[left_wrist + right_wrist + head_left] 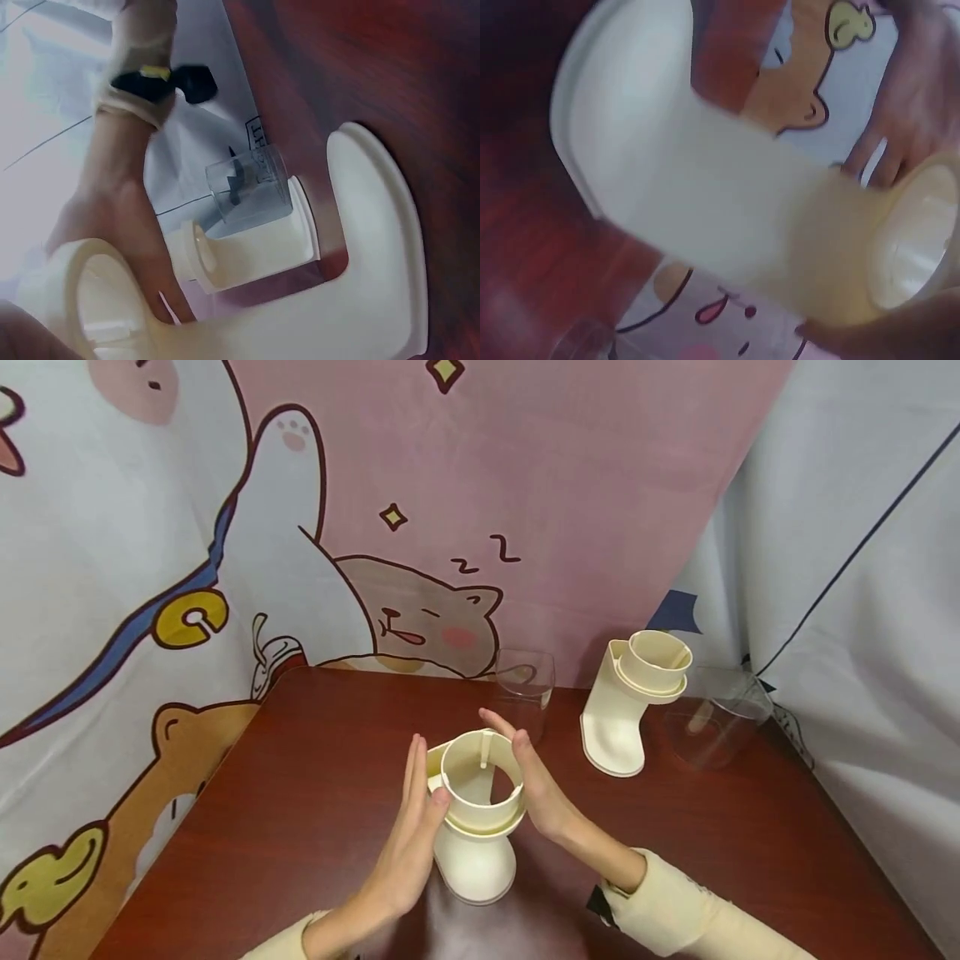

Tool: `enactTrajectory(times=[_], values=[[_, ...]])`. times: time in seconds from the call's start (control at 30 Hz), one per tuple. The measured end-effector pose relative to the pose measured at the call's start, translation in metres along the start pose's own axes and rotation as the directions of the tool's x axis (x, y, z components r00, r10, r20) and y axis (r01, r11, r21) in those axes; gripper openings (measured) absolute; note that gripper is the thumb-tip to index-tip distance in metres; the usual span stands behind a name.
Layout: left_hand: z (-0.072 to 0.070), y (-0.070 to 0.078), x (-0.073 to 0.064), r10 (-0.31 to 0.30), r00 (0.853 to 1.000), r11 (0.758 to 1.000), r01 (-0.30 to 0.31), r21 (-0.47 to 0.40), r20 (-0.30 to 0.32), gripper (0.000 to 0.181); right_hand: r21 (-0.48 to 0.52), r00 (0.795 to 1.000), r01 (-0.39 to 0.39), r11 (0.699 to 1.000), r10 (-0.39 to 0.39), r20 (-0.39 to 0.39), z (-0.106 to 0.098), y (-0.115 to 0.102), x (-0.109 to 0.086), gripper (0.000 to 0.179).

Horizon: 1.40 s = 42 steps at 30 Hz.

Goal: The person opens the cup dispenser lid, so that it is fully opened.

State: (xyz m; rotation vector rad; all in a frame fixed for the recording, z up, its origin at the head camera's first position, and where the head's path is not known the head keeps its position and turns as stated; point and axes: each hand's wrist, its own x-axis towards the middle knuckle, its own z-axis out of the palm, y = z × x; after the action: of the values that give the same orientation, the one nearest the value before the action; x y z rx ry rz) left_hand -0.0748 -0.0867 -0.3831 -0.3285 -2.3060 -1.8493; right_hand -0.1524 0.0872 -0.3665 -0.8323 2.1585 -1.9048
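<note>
A cream plastic stand (480, 860) with a rounded foot and a ring-shaped top (483, 814) stands upright on the table near the middle of the head view. My left hand (408, 839) lies along the ring's left side, fingers straight, thumb at the rim. On the opposite side my right hand (547, 789) touches the ring with extended fingers. In the left wrist view, the stand (375, 247) fills the lower right, and the right hand (112, 210) is beside its ring. The right wrist view shows its column (727, 195) close up, with the left hand (922, 90) beyond.
Behind, to the right, stands a second cream stand (615, 727) of like shape. A clear cylindrical container (716, 718) is beside it, and another clear container (525, 693) stands near the table's back edge. Printed cloth (600, 485) hangs behind the reddish-brown table (300, 793).
</note>
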Motion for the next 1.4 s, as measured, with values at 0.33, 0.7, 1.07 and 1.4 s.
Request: enactTrajectory(times=[0.33,0.7,1.07,1.4], values=[[-0.003,-0.005,0.019,0.013,0.999,0.995,-0.016,-0.101,-0.033,0.065,-0.068,0.981,-0.068,0.995,0.054,-0.188,0.026,-0.006,-0.017,0.066],[-0.011,-0.015,0.036,0.064,0.995,0.991,-0.073,-0.116,-0.082,0.064,-0.072,0.953,-0.079,0.994,0.054,-0.299,0.041,-0.001,-0.003,0.065],[-0.021,-0.031,0.084,0.138,0.979,0.984,-0.152,-0.087,-0.151,0.066,-0.085,0.928,-0.02,0.996,-0.013,-0.371,0.039,0.008,0.046,0.065],[-0.033,-0.053,0.128,0.123,0.98,0.985,-0.14,-0.104,-0.155,0.065,-0.079,0.901,-0.032,0.996,-0.006,-0.433,0.037,0.03,0.09,0.069]])
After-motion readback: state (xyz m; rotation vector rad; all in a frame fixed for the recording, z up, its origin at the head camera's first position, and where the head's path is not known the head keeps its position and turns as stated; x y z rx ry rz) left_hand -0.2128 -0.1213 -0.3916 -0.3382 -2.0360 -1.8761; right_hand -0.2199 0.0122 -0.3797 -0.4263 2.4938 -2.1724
